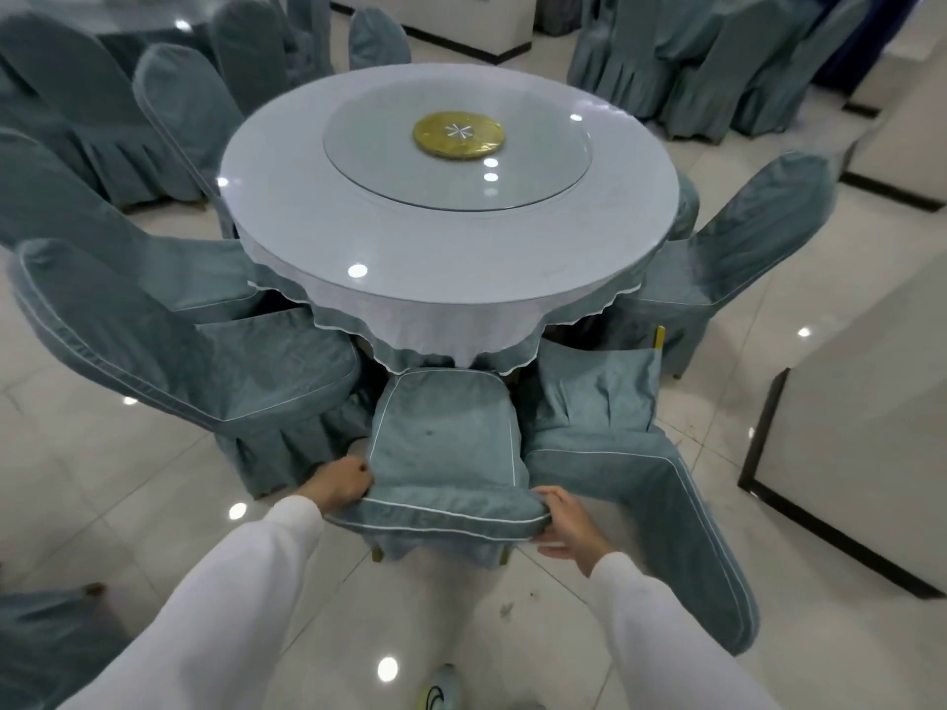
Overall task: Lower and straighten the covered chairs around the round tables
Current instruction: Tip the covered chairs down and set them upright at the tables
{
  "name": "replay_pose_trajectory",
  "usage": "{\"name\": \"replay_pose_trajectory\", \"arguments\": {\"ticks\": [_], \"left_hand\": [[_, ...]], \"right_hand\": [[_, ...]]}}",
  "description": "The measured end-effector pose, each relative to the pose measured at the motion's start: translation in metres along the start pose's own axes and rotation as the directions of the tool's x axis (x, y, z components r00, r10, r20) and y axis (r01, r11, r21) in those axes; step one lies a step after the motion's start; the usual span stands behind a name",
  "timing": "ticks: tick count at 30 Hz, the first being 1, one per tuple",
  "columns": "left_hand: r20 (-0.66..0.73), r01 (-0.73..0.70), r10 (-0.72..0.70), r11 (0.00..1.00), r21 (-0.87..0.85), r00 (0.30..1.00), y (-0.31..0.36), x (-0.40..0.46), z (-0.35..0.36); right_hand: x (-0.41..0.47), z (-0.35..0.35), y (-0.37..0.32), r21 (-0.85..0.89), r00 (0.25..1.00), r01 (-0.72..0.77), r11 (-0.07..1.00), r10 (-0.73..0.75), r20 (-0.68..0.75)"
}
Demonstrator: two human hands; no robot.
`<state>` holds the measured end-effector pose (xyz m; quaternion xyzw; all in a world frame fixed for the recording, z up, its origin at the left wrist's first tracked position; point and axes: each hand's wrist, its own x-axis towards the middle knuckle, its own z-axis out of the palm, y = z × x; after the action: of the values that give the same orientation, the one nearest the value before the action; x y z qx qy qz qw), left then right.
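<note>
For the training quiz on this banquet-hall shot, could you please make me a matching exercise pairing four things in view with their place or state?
Things:
1. left hand
2. gold disc
3. chair to the right
4. glass turntable

Places or states:
A. tipped, its seat cover hanging open
B. centre of the turntable
C. grips the left corner of the near chair back
D. lies on the round table

Pairs: 1-C, 2-B, 3-A, 4-D

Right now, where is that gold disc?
In the head view, the gold disc lies at the centre of the glass turntable on the round table, straight ahead of the person, beyond the covered chair both hands grip.
</note>
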<state>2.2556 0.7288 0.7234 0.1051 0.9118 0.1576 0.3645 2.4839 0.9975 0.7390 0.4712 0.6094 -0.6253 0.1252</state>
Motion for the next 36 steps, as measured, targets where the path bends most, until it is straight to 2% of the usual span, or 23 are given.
{"name": "replay_pose_trajectory", "arguments": {"ticks": [3,11,15,21,29,36], "left_hand": [[0.056,-0.063,0.065,0.997,-0.039,0.996,0.032,0.0,0.005],[0.095,-0.298,0.294,0.954,0.032,0.951,0.144,-0.018,0.049],[0.058,-0.348,0.35,0.936,-0.05,0.935,0.207,-0.037,0.094],[-0.033,-0.414,0.413,0.908,-0.062,0.91,0.297,-0.071,0.178],[-0.009,-0.381,0.389,0.898,-0.219,0.921,0.382,-0.108,0.265],[-0.029,-0.318,0.335,0.86,-0.398,0.942,0.428,-0.092,0.321]], "right_hand": [[-0.002,-0.016,0.003,-0.058,0.999,0.019,0.998,-0.016,0.052],[-0.01,-0.107,0.027,-0.144,0.999,0.045,0.989,-0.046,-0.005],[-0.012,-0.175,0.055,-0.155,0.996,0.06,0.986,-0.069,-0.057],[-0.009,-0.286,0.115,-0.107,0.988,0.084,0.991,-0.097,-0.121],[-0.019,-0.411,0.165,-0.081,0.99,0.073,0.994,-0.082,-0.119],[0.02,-0.487,0.169,-0.107,0.994,0.08,0.991,-0.087,-0.067]]}}
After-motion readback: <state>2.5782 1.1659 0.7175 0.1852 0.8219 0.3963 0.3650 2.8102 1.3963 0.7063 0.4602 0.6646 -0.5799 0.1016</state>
